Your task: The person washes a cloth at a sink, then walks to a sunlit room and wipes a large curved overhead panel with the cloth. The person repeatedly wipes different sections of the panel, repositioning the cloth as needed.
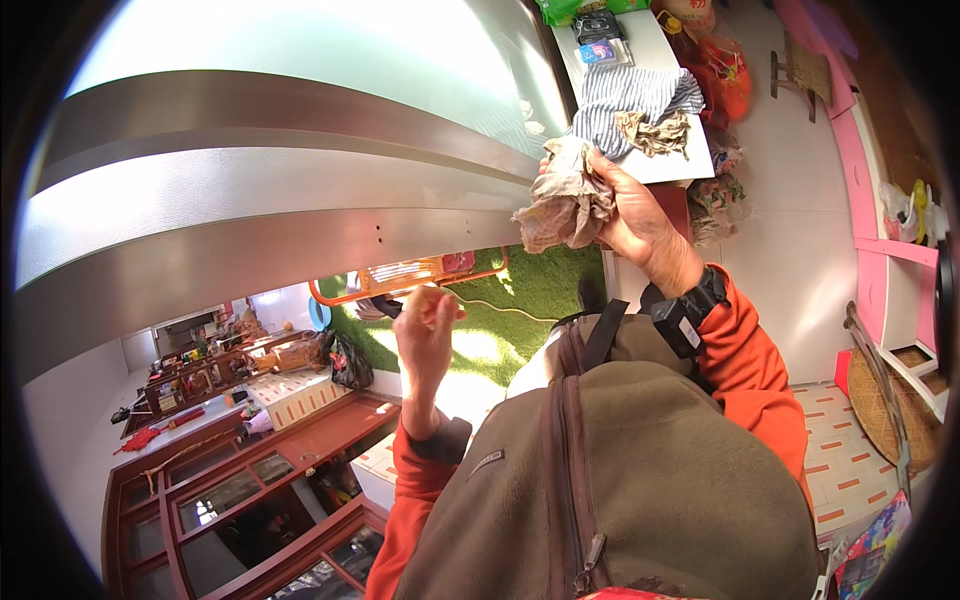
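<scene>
My right hand [637, 221] grips a crumpled beige cloth rag [566, 199]. The rag is bunched between thumb and fingers, close to the edge of a metal-framed glass panel [315, 180]. My left hand [427, 341] is loosely curled below the metal frame, with nothing visible in it. Just beyond the right hand, a striped blue-and-white cloth [630, 97] and a second wrinkled tan rag [656, 133] lie on a white tabletop [679, 171].
Packs of wipes [598, 28] stand on the tabletop's far end. An orange-framed chair [401, 276] is on green artificial turf [555, 285] below. A dark red framed glass door [247, 487] is at lower left. A woven stool [810, 71] and pink cabinets [859, 165] line the right.
</scene>
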`<state>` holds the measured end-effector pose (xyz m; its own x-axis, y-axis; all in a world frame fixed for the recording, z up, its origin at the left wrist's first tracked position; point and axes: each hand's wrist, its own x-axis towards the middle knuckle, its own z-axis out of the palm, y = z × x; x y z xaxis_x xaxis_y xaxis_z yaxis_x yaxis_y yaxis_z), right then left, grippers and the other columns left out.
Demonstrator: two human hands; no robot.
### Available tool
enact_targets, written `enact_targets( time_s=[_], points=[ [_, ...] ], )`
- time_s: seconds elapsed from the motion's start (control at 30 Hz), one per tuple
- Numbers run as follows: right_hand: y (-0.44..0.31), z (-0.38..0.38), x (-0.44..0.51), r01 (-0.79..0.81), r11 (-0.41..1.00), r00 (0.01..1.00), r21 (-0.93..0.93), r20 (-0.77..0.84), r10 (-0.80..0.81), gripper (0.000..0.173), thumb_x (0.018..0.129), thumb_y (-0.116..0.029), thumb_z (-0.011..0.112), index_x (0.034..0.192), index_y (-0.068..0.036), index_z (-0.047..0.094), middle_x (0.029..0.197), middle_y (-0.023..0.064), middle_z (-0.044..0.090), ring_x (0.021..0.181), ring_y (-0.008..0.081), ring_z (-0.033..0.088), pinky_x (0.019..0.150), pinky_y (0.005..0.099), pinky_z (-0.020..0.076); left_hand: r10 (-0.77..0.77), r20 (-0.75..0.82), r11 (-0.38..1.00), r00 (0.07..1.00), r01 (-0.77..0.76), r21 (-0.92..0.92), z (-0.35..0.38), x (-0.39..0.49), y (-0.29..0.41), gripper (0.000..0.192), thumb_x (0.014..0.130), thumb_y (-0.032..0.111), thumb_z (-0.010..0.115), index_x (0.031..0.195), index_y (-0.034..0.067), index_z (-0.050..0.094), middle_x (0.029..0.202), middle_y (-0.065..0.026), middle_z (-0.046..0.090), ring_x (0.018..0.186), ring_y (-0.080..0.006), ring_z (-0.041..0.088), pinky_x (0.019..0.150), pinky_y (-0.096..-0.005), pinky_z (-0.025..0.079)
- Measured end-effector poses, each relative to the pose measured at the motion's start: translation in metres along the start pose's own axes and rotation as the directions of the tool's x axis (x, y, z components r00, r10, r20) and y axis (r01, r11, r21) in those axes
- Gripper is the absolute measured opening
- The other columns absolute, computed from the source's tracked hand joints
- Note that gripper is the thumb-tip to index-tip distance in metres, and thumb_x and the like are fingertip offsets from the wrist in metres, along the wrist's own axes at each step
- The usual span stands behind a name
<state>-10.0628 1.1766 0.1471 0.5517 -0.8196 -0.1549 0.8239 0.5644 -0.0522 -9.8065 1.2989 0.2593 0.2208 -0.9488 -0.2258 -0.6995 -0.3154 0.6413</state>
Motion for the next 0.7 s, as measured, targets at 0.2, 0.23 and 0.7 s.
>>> enact_targets(
  time_s=[0.2, 0.23, 0.7],
  points=[
    [0.034, 0.026, -0.025, -0.115, 0.991, 0.988, 0.07, 0.108, 0.107, 0.04, 0.107, -0.026, 0.04, 0.138, -0.002, 0.045, 0.13, 0.0153, 0.06, 0.118, 0.0256, 0.061, 0.107, 0.0419, 0.0475, 0.201, 0.318, 0.749, 0.927, 0.064, -0.659, 0.053, -0.005, 0.017, 0.055, 0.102, 0.023, 0.058, 0.146, 0.004, 0.031, 0.139, -0.0131, 0.049, 0.123, -0.019, 0.054, 0.094, -0.0357, 0.051],
    [0.038, 0.028, -0.028, -0.124, 0.992, 0.99, 0.015, 0.064, 0.123, 0.037, 0.107, -0.024, 0.04, 0.137, -0.002, 0.046, 0.128, 0.0141, 0.061, 0.116, 0.0244, 0.062, 0.105, 0.0409, 0.0489, 0.152, 0.323, 0.685, 0.934, 0.137, -0.716, 0.056, -0.004, 0.02, 0.042, 0.102, 0.022, 0.058, 0.137, 0.003, 0.043, 0.127, -0.0112, 0.058, 0.11, -0.0171, 0.061, 0.087, -0.0331, 0.053],
    [0.031, -0.022, -0.027, 0.26, 0.127, 0.952, -0.957, 0.231, -0.202, 0.027, 0.084, -0.017, 0.07, 0.107, -0.003, 0.067, 0.107, 0.0137, 0.063, 0.099, 0.0268, 0.063, 0.089, 0.0363, 0.0499, 0.182, 0.093, 0.875, 0.979, -0.118, -0.468, 0.043, -0.006, 0.035, 0.024, 0.101, 0.009, 0.057, 0.121, -0.003, 0.057, 0.11, -0.0091, 0.068, 0.098, -0.018, 0.068, 0.083, -0.0293, 0.056]
  ],
)
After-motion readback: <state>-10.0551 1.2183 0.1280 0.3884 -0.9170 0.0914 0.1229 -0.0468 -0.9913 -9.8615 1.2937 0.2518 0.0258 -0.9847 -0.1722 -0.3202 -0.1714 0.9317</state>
